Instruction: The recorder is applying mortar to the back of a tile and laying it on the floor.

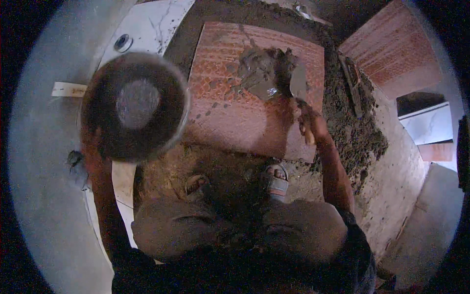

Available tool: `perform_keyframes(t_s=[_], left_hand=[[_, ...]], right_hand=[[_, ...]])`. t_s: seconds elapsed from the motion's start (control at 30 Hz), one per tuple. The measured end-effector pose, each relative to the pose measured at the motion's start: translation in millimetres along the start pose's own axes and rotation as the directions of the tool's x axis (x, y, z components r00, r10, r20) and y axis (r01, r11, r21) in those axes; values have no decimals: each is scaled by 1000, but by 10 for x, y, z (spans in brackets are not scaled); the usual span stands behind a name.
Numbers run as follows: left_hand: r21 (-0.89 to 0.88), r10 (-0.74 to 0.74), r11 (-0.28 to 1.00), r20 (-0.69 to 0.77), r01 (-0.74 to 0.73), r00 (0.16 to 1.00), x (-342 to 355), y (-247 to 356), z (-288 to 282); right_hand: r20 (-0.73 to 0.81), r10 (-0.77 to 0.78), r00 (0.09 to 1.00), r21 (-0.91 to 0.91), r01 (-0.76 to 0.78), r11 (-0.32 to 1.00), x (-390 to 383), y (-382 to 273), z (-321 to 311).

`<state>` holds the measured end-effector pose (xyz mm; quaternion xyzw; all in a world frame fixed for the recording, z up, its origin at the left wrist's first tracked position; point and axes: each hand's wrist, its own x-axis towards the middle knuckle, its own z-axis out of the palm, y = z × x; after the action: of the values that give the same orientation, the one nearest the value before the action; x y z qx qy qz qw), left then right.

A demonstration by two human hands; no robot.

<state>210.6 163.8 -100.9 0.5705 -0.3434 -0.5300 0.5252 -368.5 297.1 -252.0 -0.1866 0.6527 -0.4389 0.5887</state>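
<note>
ground: loose dark grit [374, 139] spreads along the right side and past the far edge of the large tile, roughly heaped; it looks unlevelled in places.
large tile: the reddish patterned tile [230, 130] lies in front of the feet, between the two hands. its near part carries no layer of mortar, only spots and a dark shadow.
leaning tile: a second reddish tile [399, 54] sits at far right, with no mortar layer visible on it.
pan: the dark round pan [169, 110] is over the left side, blurred and covering the large tile's left edge; i cannot tell whether anything is left in it.
wet mortar: a grey patch [259, 68] sits on the far middle of the large tile, uneven, with smears and small splashes around it.
progress: by my reading, the mortar is on the tile but barely spread; the near part and the margins remain to be covered.
trowel: the grey blade [298, 81] is at the right edge of the patch; whether it touches, i cannot tell.
right hand: the fingers of this hand [313, 122] are curled closed around the trowel's pale handle.
left hand: this hand [94, 142] grips the pan's near-left rim; blur hides the exact finger spread.
</note>
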Motion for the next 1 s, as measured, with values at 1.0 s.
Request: perform_keyframes(t_s=[1.0], left_hand=[[977, -806, 30, 147, -209, 573, -1930, -818, -2459]], right_hand=[[611, -487, 625, -789, 528, -313, -427, 213, 401]])
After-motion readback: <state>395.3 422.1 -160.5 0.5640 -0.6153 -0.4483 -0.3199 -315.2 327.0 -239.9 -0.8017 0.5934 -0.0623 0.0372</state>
